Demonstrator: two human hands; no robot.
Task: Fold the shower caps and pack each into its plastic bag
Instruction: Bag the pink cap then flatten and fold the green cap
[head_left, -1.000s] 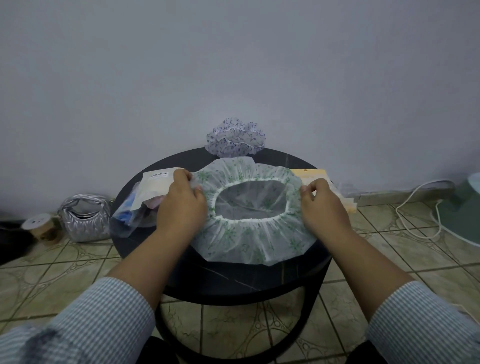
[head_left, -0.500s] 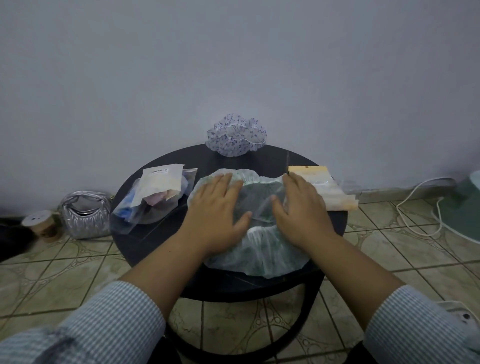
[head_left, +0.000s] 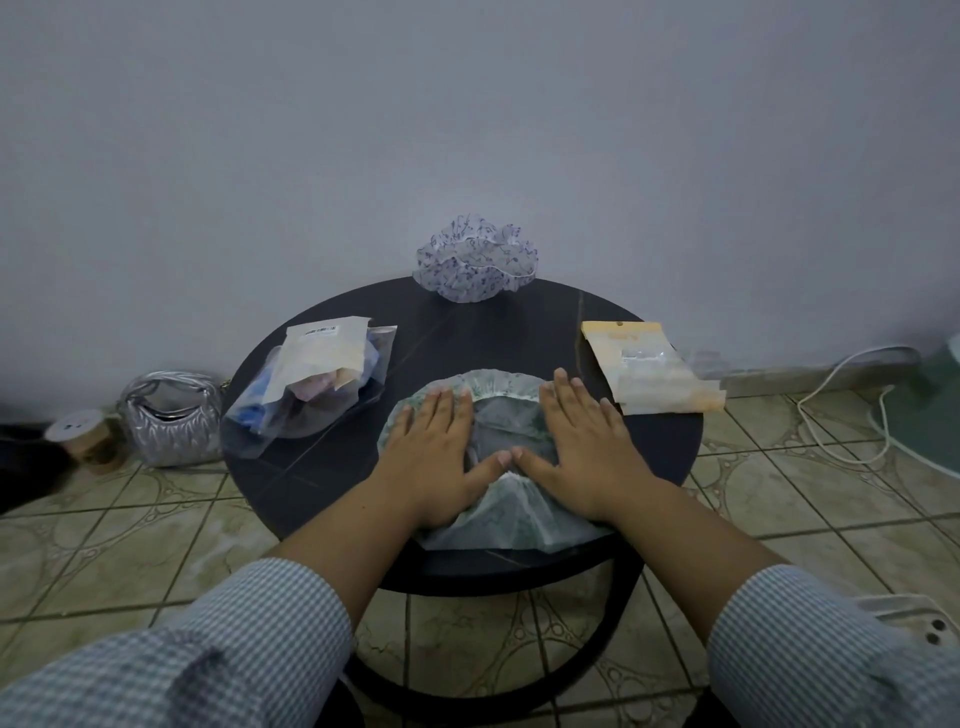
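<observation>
A green-patterned shower cap (head_left: 501, 421) lies flattened on the round black table (head_left: 649, 457), near its front edge. My left hand (head_left: 439, 452) and my right hand (head_left: 582, 447) press flat on it, palms down, fingers spread, thumbs nearly touching. A second cap (head_left: 475, 260), white with purple print, sits bunched at the table's far edge. An empty plastic bag with a yellow header (head_left: 649, 366) lies to the right. On the left lies a pile of plastic bags (head_left: 311, 384) with things packed inside.
The table stands against a grey wall. On the tiled floor to the left are a silver quilted bag (head_left: 166, 421) and a small roll (head_left: 83, 431). A white cable (head_left: 841, 405) and a green object (head_left: 935, 410) lie to the right.
A second ago both hands held the cap stretched open by its elastic rim. They have since folded it inward, and now they press it flat with open palms, lower on the table.
</observation>
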